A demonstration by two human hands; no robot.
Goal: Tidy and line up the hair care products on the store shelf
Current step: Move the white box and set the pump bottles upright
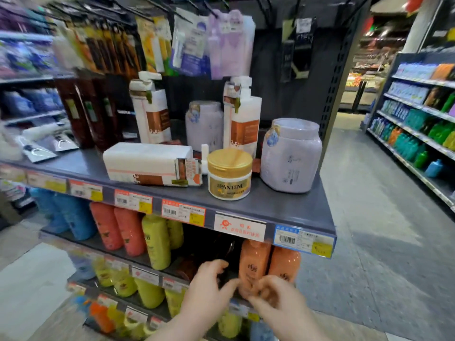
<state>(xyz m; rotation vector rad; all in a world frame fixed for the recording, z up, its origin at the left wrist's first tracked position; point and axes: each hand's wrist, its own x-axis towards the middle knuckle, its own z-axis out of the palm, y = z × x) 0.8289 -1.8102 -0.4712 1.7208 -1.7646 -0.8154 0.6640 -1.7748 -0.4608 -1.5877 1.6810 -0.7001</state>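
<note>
On the top shelf (283, 212) a white pump bottle (147, 163) lies on its side. Beside it stand a gold-lidded Pantene jar (230, 173) and a large lilac jar (290, 156). Behind them are two upright white pump bottles (150, 112) (242, 116) and a second lilac jar (204, 124). One shelf down, two orange bottles (254, 264) (284, 264) stand next to a dark gap holding dark bottles (221, 252). My left hand (209, 286) hovers before that gap, fingers loosely curled, holding nothing. My right hand (273, 296) has curled fingertips at the left orange bottle's base; no grip shows.
Tall dark brown boxes (86, 112) stand at the top shelf's left, with sachets hanging above. Red, yellow and blue bottles (130, 230) fill the lower shelves. An aisle floor (369, 217) runs to the right, past another stocked shelf unit (418, 143).
</note>
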